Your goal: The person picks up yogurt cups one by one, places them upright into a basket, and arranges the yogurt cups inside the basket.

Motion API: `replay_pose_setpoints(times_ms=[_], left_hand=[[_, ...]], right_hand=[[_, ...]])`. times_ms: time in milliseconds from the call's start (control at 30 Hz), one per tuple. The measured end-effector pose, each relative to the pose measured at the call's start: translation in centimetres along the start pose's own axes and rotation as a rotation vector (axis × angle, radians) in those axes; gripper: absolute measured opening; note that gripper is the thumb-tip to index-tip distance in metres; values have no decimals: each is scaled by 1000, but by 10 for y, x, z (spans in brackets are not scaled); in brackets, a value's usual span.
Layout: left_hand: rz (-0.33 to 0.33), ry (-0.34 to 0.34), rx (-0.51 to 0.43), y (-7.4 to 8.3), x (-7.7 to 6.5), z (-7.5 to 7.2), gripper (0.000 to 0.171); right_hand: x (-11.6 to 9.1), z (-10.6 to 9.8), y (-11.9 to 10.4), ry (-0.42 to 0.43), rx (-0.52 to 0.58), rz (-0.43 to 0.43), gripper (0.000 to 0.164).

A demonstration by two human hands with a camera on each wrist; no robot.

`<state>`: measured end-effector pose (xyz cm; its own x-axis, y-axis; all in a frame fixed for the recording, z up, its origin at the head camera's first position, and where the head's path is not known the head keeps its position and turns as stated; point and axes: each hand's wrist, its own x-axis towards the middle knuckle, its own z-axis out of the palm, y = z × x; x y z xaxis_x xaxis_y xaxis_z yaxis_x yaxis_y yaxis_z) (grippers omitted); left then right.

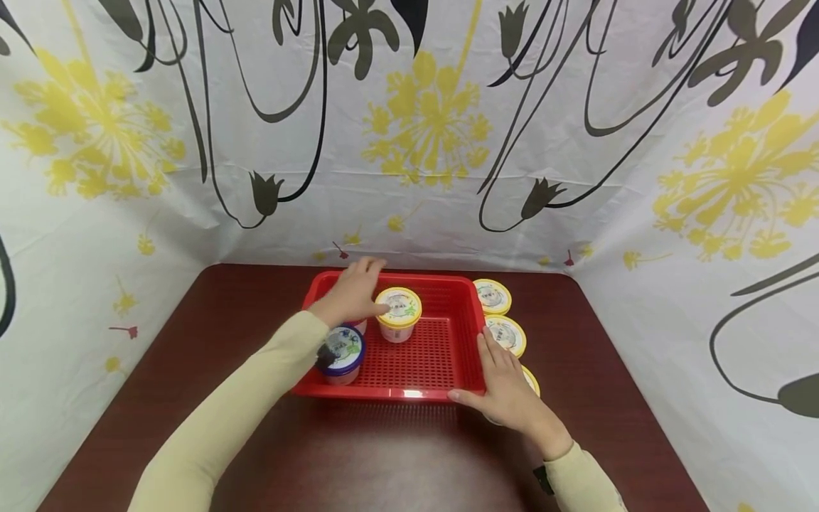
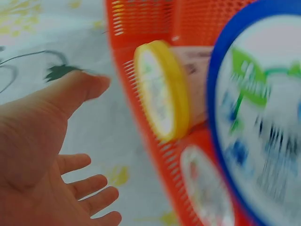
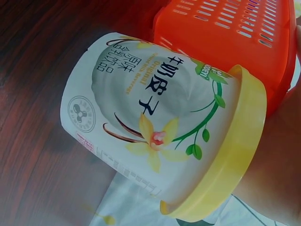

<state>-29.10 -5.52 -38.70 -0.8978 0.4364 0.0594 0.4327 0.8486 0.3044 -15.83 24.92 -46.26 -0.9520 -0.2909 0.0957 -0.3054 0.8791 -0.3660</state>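
In the head view my left hand [image 1: 350, 293] hovers over the back left of a red basket [image 1: 431, 366], beside a yellow-lidded cup [image 1: 399, 309]. Its thumb overlaps that lid there, but the left wrist view shows the left hand [image 2: 44, 136] with fingers spread and nothing held. A blue-lidded cup [image 1: 343, 350] stands at the basket's front left. Between them is a red-lidded cup [image 2: 206, 188], mostly hidden by my arm in the head view. My right hand [image 1: 505, 387] rests on the basket's front right corner, thumb on the front rim, fingers along the right side.
Several yellow-lidded cups stand in a row along the basket's right side, among them a far one [image 1: 492, 296] and a middle one [image 1: 506, 336]. A white cup with a yellow lid [image 3: 160, 117] fills the right wrist view. Patterned cloth [image 1: 435, 227] surrounds the dark table [image 1: 358, 462].
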Motion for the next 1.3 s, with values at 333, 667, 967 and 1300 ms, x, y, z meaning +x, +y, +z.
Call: replay_pose_setpoints(times_ms=[333, 667, 967, 1300], left_hand=[[-46, 237, -4, -24, -63, -43, 92], [-118, 296, -39, -27, -114, -23, 105], [-165, 228, -68, -42, -142, 24, 110], [-223, 187, -137, -52, -164, 57, 103]], right_hand=[[0, -4, 1, 4, -6, 4, 118], [0, -3, 1, 1, -4, 6, 118], [0, -1, 0, 14, -9, -6, 117], [3, 1, 0, 7, -15, -7, 116]])
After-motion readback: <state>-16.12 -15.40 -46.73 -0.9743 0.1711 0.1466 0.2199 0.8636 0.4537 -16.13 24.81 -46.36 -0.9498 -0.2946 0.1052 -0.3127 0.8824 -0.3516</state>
